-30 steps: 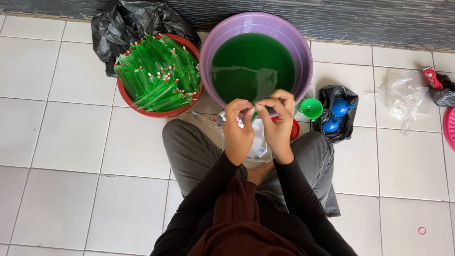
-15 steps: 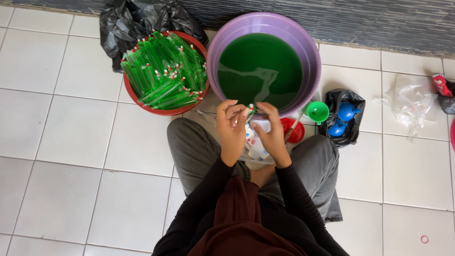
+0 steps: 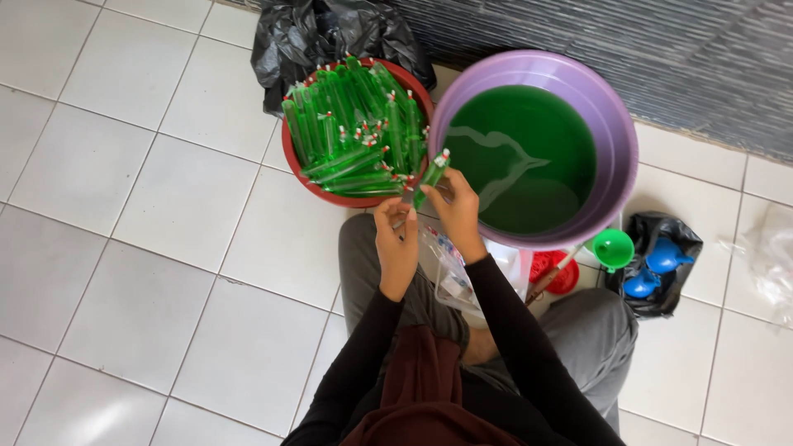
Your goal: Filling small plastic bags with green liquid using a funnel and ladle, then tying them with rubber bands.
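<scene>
White floor tiles; at upper centre the red basin (image 3: pixel 307 177) holds many tied packets, the purple tub (image 3: pixel 618 177) stays nearly full. Right hand (image 3: pixel 457 208) pinches a green packet (image 3: pixel 432 176); left hand (image 3: pixel 396 241) closes just beside.

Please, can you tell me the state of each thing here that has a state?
Purple basin: holds green liquid.
Red bowl: piled with tied green tubes.
Green tube: filled, tied, held by right hand.
Left hand: fingers closed, beside the tube.
Green funnel: lying unused.

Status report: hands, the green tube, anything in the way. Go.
Right hand pinching filled green tube over red basin. Left hand close beside. Nothing in the way.
</scene>
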